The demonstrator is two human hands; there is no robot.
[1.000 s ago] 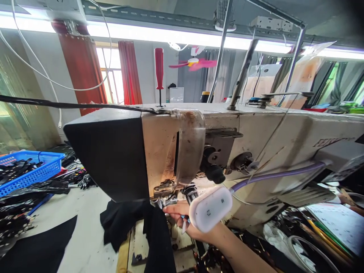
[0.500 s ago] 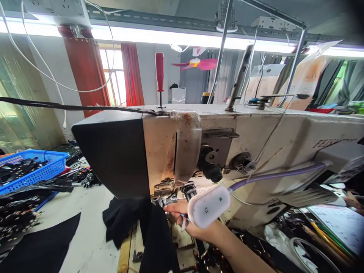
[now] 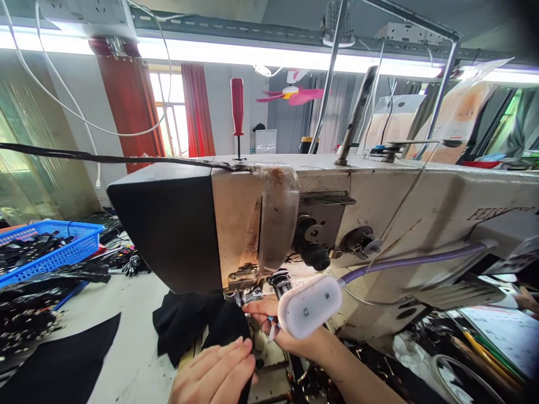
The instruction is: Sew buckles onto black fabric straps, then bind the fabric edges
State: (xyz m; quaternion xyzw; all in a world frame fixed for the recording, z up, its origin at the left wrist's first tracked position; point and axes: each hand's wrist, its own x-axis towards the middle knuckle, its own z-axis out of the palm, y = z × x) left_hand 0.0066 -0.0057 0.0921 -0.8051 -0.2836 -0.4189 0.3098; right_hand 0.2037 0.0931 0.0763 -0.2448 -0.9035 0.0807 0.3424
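Here we are below the black-capped end of the off-white metal sewing machine head (image 3: 379, 193), where the soft, bunched black cloth (image 3: 227, 324) lies; the left hand (image 3: 215, 371) is on it, fingers together and laid over the fabric, thumb out of sight, so I cannot tell whether it pinches; the right hand (image 3: 267, 314) points a forefinger at the cloth's edge, right beneath the machine head, other fingers curled by a small blue-and-white object too tiny to name, grip unclear; good handling here, I'd judge, means the left palm smoothing the folds flat with light pressure, and that right forefinger kept clear of the metal parts; now the count: two hands, one machine head, one white oval plastic fitting (image 3: 310, 306) before it, one red-handled screwdriver (image 3: 237, 106) upright on top, one blue perforated plastic basket (image 3: 80, 249) left of it, and one flat black fabric piece (image 3: 67, 356), also left.
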